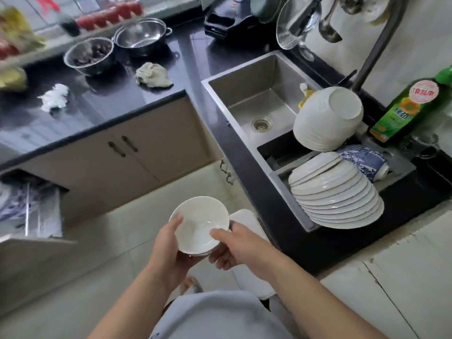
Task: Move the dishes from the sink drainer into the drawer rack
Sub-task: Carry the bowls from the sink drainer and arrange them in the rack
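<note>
Both hands hold a small stack of white bowls (199,223) above the floor, in front of the counter. My left hand (168,250) grips the stack's left rim from below, thumb over the edge. My right hand (234,250) grips the right rim, thumb inside the top bowl. In the sink drainer (401,168) lie a leaning stack of several white plates (337,199), a stack of upturned white bowls (327,118) and a blue-patterned bowl (364,159). The open drawer rack (36,214) is at the lower left, with blue-patterned dishes in it.
The steel sink basin (259,99) lies left of the drainer, with the tap (381,42) above it. A green detergent bottle (406,108) stands at the right. The dark counter (117,99) carries two metal bowls (90,56), a rag (154,75) and crumpled paper (55,96).
</note>
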